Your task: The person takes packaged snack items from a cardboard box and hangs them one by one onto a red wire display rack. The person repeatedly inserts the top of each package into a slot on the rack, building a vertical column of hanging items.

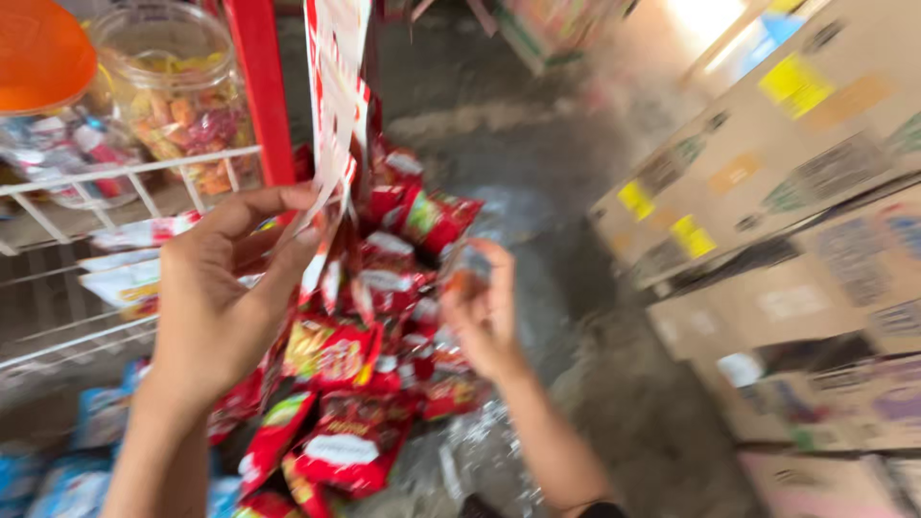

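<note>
Stacked cardboard boxes (pixel 767 221) fill my right side. A hanging bunch of red snack packets (pixel 369 364) dangles between my hands. My left hand (pixel 225 297) pinches the red-and-white strip (pixel 331 125) above them, fingers together; my right hand (pixel 484 312) clamps one packet.

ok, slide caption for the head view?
Left hand and right hand handle hanging red snack packets beside a white wire rack.
</note>
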